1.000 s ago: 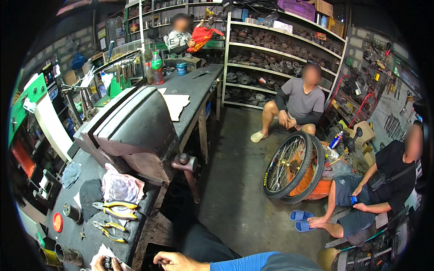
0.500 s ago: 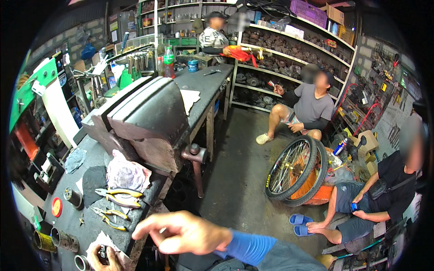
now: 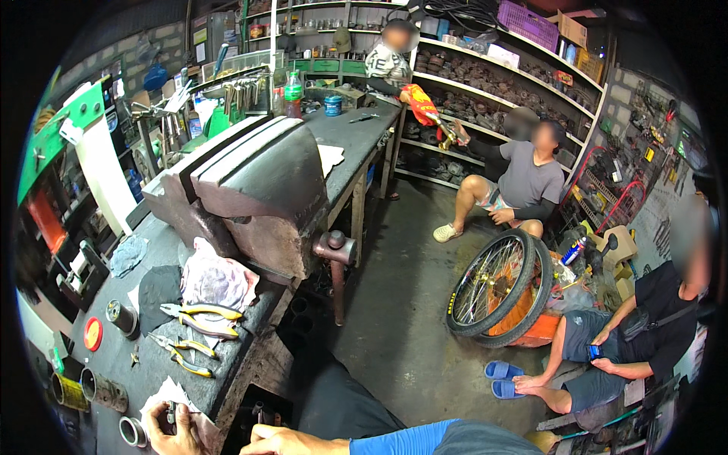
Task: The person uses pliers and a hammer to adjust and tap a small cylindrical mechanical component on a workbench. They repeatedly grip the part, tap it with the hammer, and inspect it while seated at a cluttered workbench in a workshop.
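Note:
At the bottom left, my left hand (image 3: 171,432) grips a small dark metal part (image 3: 171,412) over a white paper (image 3: 199,422) on the black workbench (image 3: 229,349). My right hand (image 3: 282,444) is low beside the bench edge, its fingers curled; what they hold, if anything, is hidden. Pliers with yellow handles (image 3: 203,318) and a smaller pair (image 3: 182,356) lie near a stained cloth (image 3: 216,279). A metal cup (image 3: 121,317), a red lid (image 3: 93,334) and metal rings (image 3: 133,432) are to the left. A large bench vise (image 3: 250,197) stands farther along.
A person in white print (image 3: 387,64) holds out a red cloth (image 3: 423,106) toward a seated person (image 3: 527,171), who reaches for it. Another person (image 3: 652,318) sits right with a phone. Two bicycle wheels (image 3: 485,280) lean centre right; shelves of parts (image 3: 493,91) line the back.
My right hand rose across the bench edge, then dropped back low. The red cloth moved down and right toward the seated person, whose arm lifted toward it. The view shifted slightly.

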A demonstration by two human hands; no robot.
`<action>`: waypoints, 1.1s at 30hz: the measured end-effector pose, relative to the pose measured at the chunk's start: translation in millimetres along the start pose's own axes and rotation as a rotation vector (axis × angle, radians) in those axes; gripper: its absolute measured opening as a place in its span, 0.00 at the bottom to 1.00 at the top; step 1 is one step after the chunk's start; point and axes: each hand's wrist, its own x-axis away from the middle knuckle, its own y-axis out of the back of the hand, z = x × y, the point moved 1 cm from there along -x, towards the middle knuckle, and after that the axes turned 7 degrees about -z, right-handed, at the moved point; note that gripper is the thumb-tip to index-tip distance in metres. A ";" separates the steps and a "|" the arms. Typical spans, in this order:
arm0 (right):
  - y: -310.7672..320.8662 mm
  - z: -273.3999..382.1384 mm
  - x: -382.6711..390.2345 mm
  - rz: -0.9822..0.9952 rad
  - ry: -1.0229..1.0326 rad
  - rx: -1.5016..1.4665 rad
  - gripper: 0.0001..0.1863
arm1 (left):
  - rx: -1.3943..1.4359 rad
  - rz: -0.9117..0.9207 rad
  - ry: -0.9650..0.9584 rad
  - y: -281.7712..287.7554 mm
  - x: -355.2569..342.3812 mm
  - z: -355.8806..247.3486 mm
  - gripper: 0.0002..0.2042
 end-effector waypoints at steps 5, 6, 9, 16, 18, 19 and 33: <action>30.8 31.6 -18.0 0.111 -0.361 -0.137 0.16 | 0.141 -0.105 0.213 15.6 7.8 -31.7 0.15; 32.8 37.1 -20.1 0.145 -0.491 -0.219 0.16 | 0.093 -0.068 0.184 16.8 9.0 -21.5 0.16; 23.4 17.4 -8.1 0.115 -0.350 -0.132 0.17 | -0.067 -0.022 0.114 9.4 18.1 -9.2 0.22; -11.3 -21.2 31.3 0.013 -0.238 -0.060 0.18 | 0.027 0.004 0.244 9.5 18.1 -8.0 0.24; -12.2 -18.6 32.2 0.013 -0.288 -0.069 0.18 | 0.092 -0.084 0.298 18.8 14.0 -27.5 0.22; -9.5 -16.9 29.2 0.023 -0.307 -0.069 0.18 | 0.104 -0.095 0.335 24.5 10.9 -37.8 0.22; 1.0 7.3 -54.3 0.093 -0.170 0.056 0.14 | 0.534 -0.236 0.422 9.5 6.8 60.6 0.19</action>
